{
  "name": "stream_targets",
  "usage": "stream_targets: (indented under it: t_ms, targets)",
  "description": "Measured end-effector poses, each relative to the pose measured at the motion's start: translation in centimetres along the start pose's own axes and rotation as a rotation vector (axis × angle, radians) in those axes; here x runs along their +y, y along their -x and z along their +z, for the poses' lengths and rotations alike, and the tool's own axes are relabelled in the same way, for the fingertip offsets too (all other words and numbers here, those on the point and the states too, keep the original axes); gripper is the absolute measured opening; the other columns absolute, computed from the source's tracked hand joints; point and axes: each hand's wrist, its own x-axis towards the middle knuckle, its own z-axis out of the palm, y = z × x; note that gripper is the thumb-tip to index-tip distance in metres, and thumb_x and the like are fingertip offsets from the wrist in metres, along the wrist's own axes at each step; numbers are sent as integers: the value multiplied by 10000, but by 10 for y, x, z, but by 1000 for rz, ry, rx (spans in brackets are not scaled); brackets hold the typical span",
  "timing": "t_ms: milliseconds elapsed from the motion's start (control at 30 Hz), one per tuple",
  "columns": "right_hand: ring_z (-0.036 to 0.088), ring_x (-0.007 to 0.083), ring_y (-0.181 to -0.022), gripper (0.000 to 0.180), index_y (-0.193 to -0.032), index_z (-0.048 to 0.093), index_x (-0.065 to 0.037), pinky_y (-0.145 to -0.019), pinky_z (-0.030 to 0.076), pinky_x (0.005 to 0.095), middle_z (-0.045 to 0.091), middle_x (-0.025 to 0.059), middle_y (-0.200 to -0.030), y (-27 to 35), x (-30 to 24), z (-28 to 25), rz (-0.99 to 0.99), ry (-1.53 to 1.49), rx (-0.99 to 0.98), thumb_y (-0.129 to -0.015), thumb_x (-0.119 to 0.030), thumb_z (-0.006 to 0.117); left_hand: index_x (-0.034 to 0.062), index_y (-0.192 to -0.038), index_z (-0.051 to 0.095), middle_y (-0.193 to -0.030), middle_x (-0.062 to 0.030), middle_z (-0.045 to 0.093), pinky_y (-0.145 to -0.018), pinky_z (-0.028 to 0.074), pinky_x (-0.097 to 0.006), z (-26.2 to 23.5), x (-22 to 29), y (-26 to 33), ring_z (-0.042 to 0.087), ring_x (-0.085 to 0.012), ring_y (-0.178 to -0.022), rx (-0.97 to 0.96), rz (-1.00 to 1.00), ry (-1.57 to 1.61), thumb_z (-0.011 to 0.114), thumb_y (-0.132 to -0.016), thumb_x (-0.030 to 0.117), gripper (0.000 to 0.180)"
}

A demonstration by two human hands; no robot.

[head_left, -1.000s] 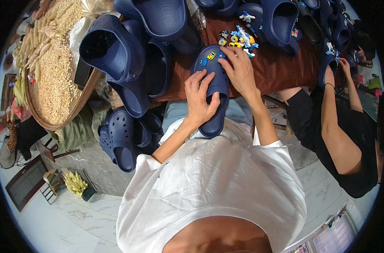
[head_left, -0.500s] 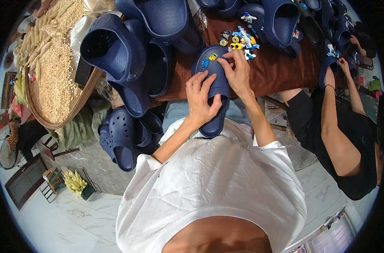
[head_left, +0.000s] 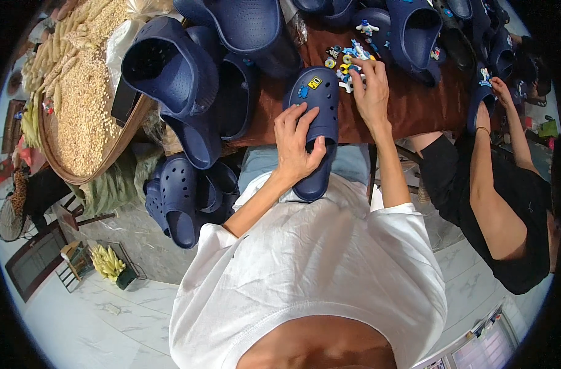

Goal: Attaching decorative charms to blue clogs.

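Observation:
A navy blue clog (head_left: 324,117) lies toe-away from me at the table's near edge, its heel reaching toward my shirt. My left hand (head_left: 296,146) is closed around its side and opening, the thumb over the opening. On the clog's toe are a small blue paw-like charm (head_left: 302,92) and a yellow rectangular charm (head_left: 315,82). To the right of the clog, my right hand (head_left: 374,95) has thumb and forefinger apart at the edge of a heap of small colourful shoe charms (head_left: 361,50). No item shows between those fingers.
Several more navy clogs (head_left: 169,67) are stacked at left and along the back of the brown-covered table (head_left: 409,104). A round tray (head_left: 117,150) of pale kernels stands at far left. On the right, another person (head_left: 502,215) in black handles a clog (head_left: 481,98).
My right hand has left the clog's toe and moved right to the charm heap, its fingers parting. My left hand keeps its hold on the clog.

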Motion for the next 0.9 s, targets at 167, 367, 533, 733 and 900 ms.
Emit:
stream_targets:
  t_ms: [167,367,533,733,900]
  targets:
    - [577,334,-1028,295,-1197,677,-95,-909,476,433,592,136,-1128,-10,-36,-2,-209,-141,-218,-903,-119,677,47,-1291,609,-1348,-192,518,-1082,345,-510,1,-2,3,446,-397,-1249,4,-4,0,598,-837,276,509]
    - [555,324,-1096,249,-1149,683,-99,-959,454,423,590,109,-1142,-7,-32,6,-241,-82,-383,-919,-193,668,47,-1295,609,-1349,-195,521,-1080,350,-509,0,-1,0,452,-394,-1248,-3,2,-4,599,-845,287,510]
    - [555,317,-989,213,-1010,642,-56,-862,461,425,586,107,-1042,-16,-33,5,-290,-176,-372,-861,-184,723,63,-1290,609,-1351,-187,512,-1061,359,-519,1,-2,2,443,-408,-1251,-3,19,-11,658,-785,263,545]
    - [553,337,-948,231,-963,585,-34,-836,449,422,566,124,-969,-16,-29,13,-175,-374,-449,-842,-158,738,42,-1290,613,-1346,-197,522,-1075,351,-509,1,-1,1,452,-399,-1250,-12,17,-20,593,-841,298,517]
    - [559,341,-947,337,-958,597,-53,-840,450,423,572,120,-964,-19,-33,16,-166,-297,-428,-777,-234,815,39,-1293,609,-1351,-196,521,-1076,348,-508,1,-2,1,451,-397,-1248,-8,11,-16,593,-842,296,519]
